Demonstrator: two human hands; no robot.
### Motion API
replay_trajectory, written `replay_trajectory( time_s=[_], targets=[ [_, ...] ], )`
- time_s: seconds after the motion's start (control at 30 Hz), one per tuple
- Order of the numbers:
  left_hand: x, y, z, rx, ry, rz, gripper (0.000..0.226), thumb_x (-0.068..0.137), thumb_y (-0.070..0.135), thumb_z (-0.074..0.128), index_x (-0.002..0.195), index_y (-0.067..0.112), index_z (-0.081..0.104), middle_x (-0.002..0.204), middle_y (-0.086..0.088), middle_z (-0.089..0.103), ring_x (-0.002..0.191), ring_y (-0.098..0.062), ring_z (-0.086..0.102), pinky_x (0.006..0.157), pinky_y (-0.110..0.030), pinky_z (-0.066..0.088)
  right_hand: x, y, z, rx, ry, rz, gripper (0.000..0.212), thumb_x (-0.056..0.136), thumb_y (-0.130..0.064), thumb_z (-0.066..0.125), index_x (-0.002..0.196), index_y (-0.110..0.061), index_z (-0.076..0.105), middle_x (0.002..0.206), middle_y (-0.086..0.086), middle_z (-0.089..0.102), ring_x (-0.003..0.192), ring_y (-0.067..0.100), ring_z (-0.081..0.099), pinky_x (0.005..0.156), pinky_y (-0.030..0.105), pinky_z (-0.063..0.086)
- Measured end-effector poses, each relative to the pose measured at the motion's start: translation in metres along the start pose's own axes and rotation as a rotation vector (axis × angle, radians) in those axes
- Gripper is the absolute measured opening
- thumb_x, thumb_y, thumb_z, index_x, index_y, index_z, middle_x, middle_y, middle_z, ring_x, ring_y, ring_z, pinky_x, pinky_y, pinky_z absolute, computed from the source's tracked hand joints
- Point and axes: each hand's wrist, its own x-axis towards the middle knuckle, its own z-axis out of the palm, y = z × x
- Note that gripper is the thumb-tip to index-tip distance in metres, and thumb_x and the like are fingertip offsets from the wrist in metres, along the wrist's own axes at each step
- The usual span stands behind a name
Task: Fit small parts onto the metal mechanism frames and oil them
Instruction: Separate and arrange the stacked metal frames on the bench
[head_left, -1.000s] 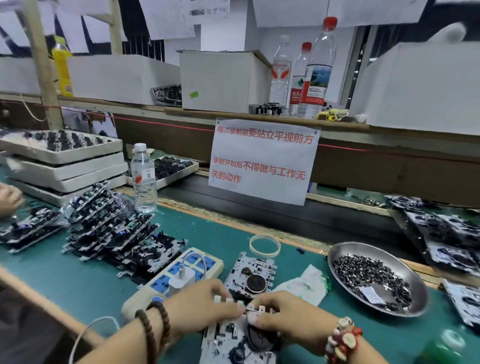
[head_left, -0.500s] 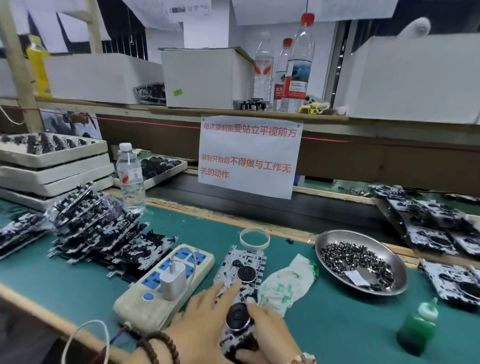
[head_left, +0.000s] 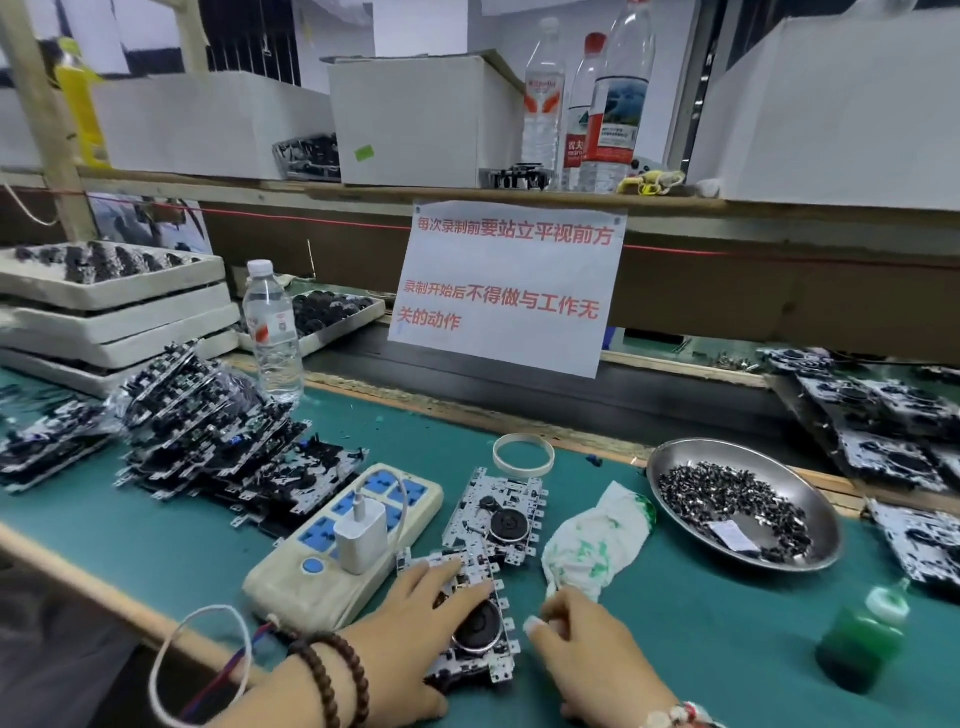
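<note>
Shiny metal dish (head_left: 670, 467), matt green table (head_left: 727, 613).

Left hand (head_left: 415, 618) flat on metal frame (head_left: 483, 623) at bench (head_left: 156, 530) near edge; right hand (head_left: 582, 634) curled beside it. Steel dish (head_left: 810, 499) of small parts, green bottle (head_left: 857, 644) toward right edge.

The single head-worn wide-angle view looks forward and down from above the near edge of the green bench (head_left: 156, 525), close over the left hand (head_left: 415, 618) and right hand (head_left: 587, 639) at the bottom, and reaches the shelf (head_left: 363, 193) at the back.
</note>
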Motion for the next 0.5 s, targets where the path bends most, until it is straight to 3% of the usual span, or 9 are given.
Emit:
replay_trajectory(
  time_s=[0.17,0.27,0.33,0.43,0.5],
  targets=[
    [-0.008,-0.001,-0.014,-0.027,-0.113,0.076,0.087,0.084,0.007,0.060,0.142,0.046,0.009,0.154,0.015,-0.012,0.143,-0.018,-0.012,0.116,-0.048,0.009,-0.007,0.010,-0.021,-0.322,0.036,-0.020,0.020,0.093,-0.047,0.041,0.093,-0.028,0.041,0.113,-0.005,0.057,0.108,0.015,0.054,0.086,0.023,0.040],
    [-0.014,0.002,-0.017,0.006,-0.117,0.098,0.081,0.090,0.004,0.052,0.143,0.047,0.008,0.155,0.012,-0.010,0.143,-0.022,-0.011,0.114,-0.049,0.011,-0.006,-0.004,-0.026,-0.506,-0.011,-0.013,0.025,0.094,-0.052,0.036,0.081,-0.030,0.035,0.120,-0.004,0.055,0.099,0.017,0.051,0.080,0.023,0.037],
    [-0.021,0.005,-0.025,-0.008,-0.094,0.142,0.079,0.092,0.006,0.049,0.143,0.048,0.006,0.155,0.011,-0.007,0.143,-0.021,-0.009,0.114,-0.049,0.012,-0.001,-0.020,-0.026,-0.516,0.009,-0.084,0.018,0.094,-0.051,0.037,0.087,-0.034,0.038,0.113,-0.009,0.056,0.096,0.014,0.050,0.078,0.022,0.037],
    [-0.036,0.009,-0.049,-0.151,0.086,0.213,0.068,0.090,0.021,0.057,0.142,0.044,0.021,0.150,0.010,0.024,0.135,-0.006,0.022,0.110,-0.029,0.023,0.006,-0.053,-0.023,-0.368,0.079,-0.310,0.004,0.094,-0.039,0.043,0.090,-0.041,0.043,0.092,-0.020,0.054,0.088,0.005,0.050,0.076,0.020,0.040],
    [-0.048,0.003,-0.070,-0.270,0.383,0.199,0.041,0.088,0.025,0.057,0.127,0.037,0.048,0.123,0.015,0.054,0.107,0.007,0.048,0.095,-0.015,0.039,0.012,-0.077,-0.018,-0.269,0.125,-0.481,0.010,0.093,-0.034,0.045,0.089,-0.043,0.046,0.094,-0.021,0.056,0.089,0.002,0.053,0.076,0.021,0.041]
  ],
)
